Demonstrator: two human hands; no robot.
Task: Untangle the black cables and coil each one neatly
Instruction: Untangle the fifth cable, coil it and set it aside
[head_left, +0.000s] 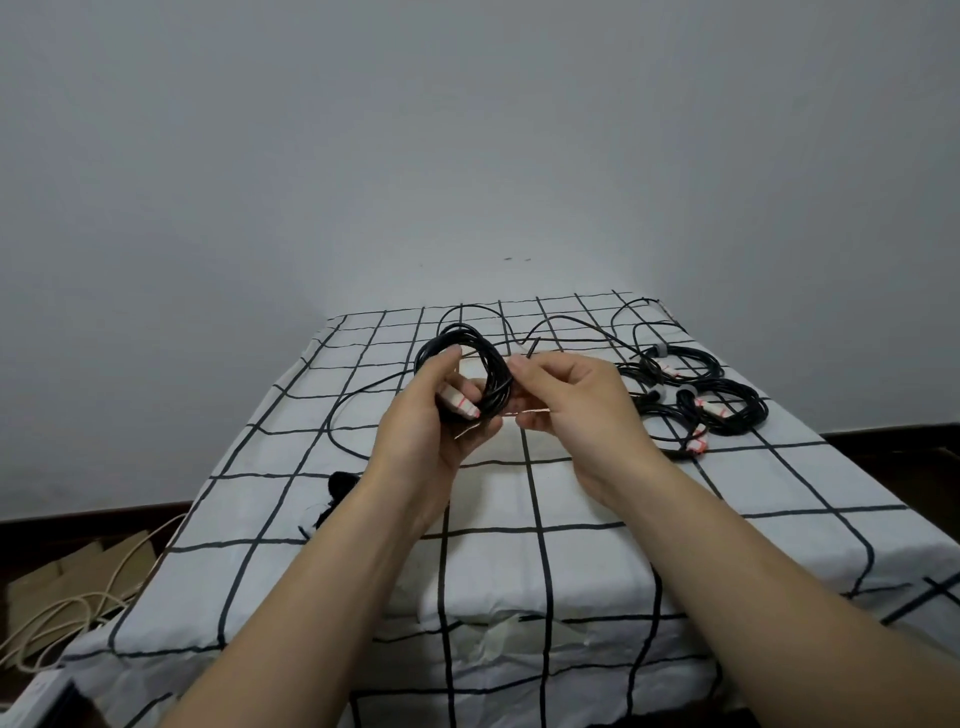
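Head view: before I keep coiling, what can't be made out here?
- Coil: its near side is hidden by the left hand gripping it.
- Right hand: its own fingers hide whether it pinches the coil or a loose strand.
- Bundles at far right: too small and overlapping to count.
- Black object: partly behind the left forearm, unidentifiable.
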